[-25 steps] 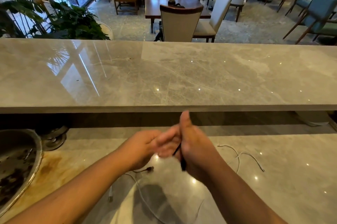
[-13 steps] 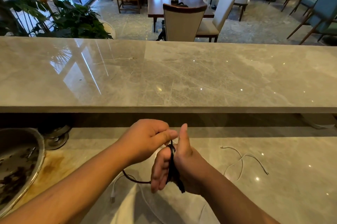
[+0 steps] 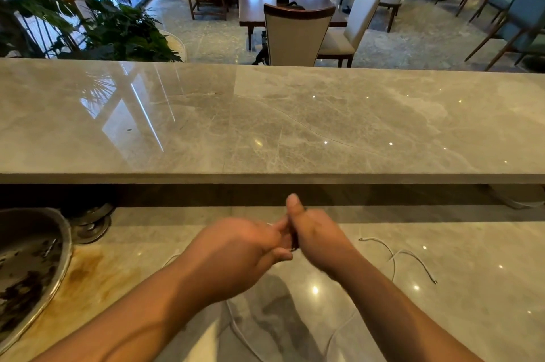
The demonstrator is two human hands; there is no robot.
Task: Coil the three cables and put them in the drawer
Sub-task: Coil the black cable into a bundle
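Cable coiling at a marble tabletop point(image 3: 442, 317), to the right of a metal basin point(image 3: 63, 243).
Well to the right of the basin, the right hand point(image 3: 320, 239) has its grip clenched round a black cable point(image 3: 295, 243), thumb upright; only a dark sliver of the cable shows between the fingers. The left hand point(image 3: 239, 249), on the side nearer the basin, meets the right hand at that sliver with curled fingers, but it is blurred and I cannot tell whether its grip holds the cable. Farther from the basin than both hands, a thin white cable point(image 3: 392, 255) lies loose on the tabletop in an open loop. Another white cable point(image 3: 233, 323) runs along the tabletop beneath the forearms, partly hidden. Rust-brown staining point(image 3: 85, 270) marks the tabletop just beside the basin's rim.
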